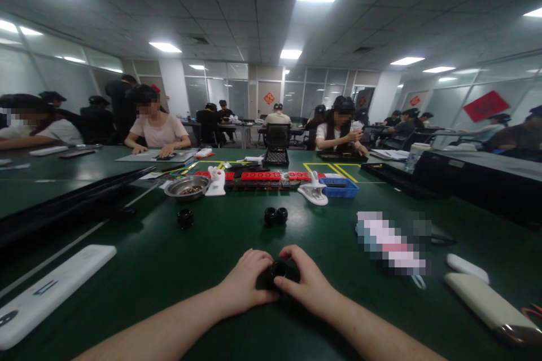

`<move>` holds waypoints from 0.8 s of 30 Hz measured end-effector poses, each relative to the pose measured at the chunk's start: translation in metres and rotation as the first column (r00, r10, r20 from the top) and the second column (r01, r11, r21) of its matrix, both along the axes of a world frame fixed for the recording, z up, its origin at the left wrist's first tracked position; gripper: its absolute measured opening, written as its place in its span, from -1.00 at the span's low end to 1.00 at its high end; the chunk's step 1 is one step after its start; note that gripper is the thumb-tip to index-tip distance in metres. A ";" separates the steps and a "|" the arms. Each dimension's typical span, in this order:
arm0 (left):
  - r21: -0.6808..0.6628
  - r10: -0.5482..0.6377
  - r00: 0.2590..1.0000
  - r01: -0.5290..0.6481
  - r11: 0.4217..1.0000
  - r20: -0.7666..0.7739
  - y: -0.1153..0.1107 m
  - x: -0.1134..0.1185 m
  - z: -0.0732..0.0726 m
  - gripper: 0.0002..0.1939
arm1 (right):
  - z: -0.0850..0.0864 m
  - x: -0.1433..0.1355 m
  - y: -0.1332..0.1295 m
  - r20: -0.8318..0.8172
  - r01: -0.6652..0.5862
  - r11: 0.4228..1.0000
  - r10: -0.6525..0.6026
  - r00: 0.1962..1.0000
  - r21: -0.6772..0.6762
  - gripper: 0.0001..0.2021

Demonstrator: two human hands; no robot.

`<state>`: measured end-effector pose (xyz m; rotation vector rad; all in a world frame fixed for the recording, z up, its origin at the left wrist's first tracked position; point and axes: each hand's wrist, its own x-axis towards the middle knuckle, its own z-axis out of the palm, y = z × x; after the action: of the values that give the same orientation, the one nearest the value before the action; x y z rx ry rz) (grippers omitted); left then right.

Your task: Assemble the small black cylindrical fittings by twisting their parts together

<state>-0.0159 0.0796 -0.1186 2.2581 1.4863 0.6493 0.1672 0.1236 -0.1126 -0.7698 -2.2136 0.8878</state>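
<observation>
Green tabletop (pixel 228 231), head view. Left hand (pixel 245 279) and right hand (pixel 311 282) curl their fingers round one black cylindrical part (pixel 278 269), gripped between them; table contact unclear. Beyond the fingertips: two similar black parts (pixel 270 216), side by side; farther left, a single black piece (pixel 185 218), metal bowl (pixel 173 185) behind it.

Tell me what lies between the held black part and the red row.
Head view: out from the held part, two black parts side by side, then a dark row just in front of the red row.
</observation>
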 end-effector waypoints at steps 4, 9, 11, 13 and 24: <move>-0.007 -0.004 1.000 0.004 1.000 -0.015 0.001 -0.001 -0.002 -0.52 | 0.004 0.001 0.001 -0.018 -0.124 0.992 0.124 0.992 0.019 -0.75; -0.008 -0.011 1.000 0.010 1.000 -0.013 0.001 -0.001 -0.001 -0.56 | -0.002 0.002 0.002 -0.027 -0.133 0.990 0.131 0.991 -0.043 -0.60; -0.017 -0.011 1.000 0.011 1.000 -0.005 0.001 -0.001 0.000 -0.60 | -0.004 0.001 0.002 -0.014 -0.069 0.996 0.069 0.998 -0.056 -0.59; -0.028 -0.007 1.000 0.007 1.000 0.000 0.001 0.000 0.002 -0.62 | -0.003 0.000 0.002 0.010 -0.021 0.998 0.022 1.000 -0.051 -0.65; -0.015 -0.004 1.000 0.004 1.000 -0.004 -0.002 0.001 0.005 -0.58 | -0.003 0.003 0.001 -0.011 -0.129 0.992 0.129 0.992 -0.013 -0.56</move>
<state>-0.0149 0.0779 -0.1138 2.2515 1.4838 0.6304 0.1703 0.1248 -0.1155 -0.6327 -2.2705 0.9680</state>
